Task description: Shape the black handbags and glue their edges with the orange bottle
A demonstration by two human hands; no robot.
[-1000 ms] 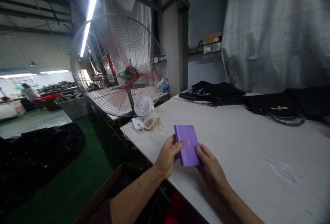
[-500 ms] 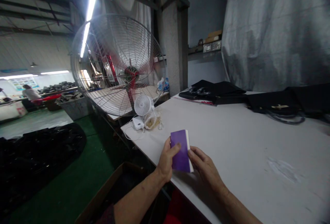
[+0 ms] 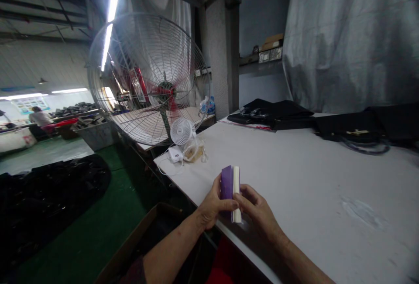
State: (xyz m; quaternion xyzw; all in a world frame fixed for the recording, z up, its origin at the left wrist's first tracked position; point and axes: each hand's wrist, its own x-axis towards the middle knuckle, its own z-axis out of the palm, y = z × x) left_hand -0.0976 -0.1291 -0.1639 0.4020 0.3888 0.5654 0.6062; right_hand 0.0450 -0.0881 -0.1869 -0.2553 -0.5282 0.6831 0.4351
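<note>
A small purple-covered book [image 3: 226, 182] is held upright over the near edge of the white table, its cream page edge [image 3: 236, 183] facing me. My left hand [image 3: 212, 203] grips it from the left, thumb across the lower part of the cover and other fingers behind. From the right, my right hand [image 3: 257, 207] pinches the page edge, with its thumb in front near the left thumb. The fingers behind the book are partly hidden.
A small white fan [image 3: 182, 131], a white box with a cable [image 3: 175, 153] and a plastic bag [image 3: 194, 151] stand at the table's left corner. Black bags [image 3: 275, 114] lie along the back. Behind is a large caged fan [image 3: 157, 79]; an open carton [image 3: 144, 227] sits below left.
The book has turned in my hands, from its purple cover facing me to its page edge facing me. My left thumb has moved down and right across it.
</note>
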